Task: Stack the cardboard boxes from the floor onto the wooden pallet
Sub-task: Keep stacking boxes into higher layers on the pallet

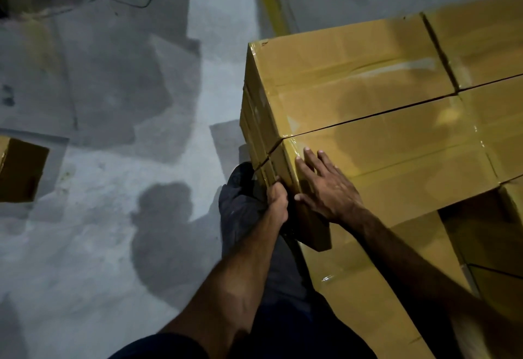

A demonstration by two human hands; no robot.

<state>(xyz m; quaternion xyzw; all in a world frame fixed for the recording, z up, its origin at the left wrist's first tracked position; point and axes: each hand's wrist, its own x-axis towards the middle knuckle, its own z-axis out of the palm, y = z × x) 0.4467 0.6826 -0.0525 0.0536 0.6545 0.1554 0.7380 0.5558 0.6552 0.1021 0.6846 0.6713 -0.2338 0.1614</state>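
Two hands square up a box on the stack

Both hands are on the near top box of tan, tape-sealed cardboard (pixel 390 157), which lies on the stack at about three o'clock from where the person stands. His right hand (pixel 325 189) is laid flat across the lid, fingers straight and spread. His left hand (pixel 277 197) has its fingers curled round the box's near-left corner edge. More tan cardboard boxes (pixel 353 75) sit tight beside it at twelve and two o'clock, with lower ones underneath; the wooden pallet itself is hidden beneath them. My guess is he is nudging this box flush with its neighbours. One small brown cardboard box (pixel 19 169) waits on the grey concrete floor (pixel 113 104) at nine o'clock, well apart. Next he would need to let go, turn and fetch that one.
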